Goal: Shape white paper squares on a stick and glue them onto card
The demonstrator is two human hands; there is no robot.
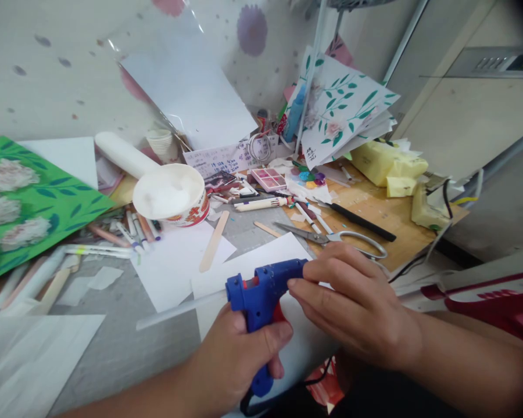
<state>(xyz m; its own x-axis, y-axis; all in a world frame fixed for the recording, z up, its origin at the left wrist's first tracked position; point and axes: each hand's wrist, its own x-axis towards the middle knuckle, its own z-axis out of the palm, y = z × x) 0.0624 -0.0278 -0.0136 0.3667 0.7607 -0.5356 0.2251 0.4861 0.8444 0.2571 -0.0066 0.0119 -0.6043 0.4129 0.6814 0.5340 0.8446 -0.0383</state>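
Glue gun (261,288) in L hand (237,357).

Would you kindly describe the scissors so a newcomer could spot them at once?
Find the wooden board on the right; at its near edge, just beyond the right hand on the blue glue gun, lie the scissors. Only they have long metal blades and pale loop handles.

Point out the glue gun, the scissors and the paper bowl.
glue gun (261,288), head view, blue body above the handle.
scissors (307,233), head view, on the blades.
paper bowl (169,191), head view, white top surface.
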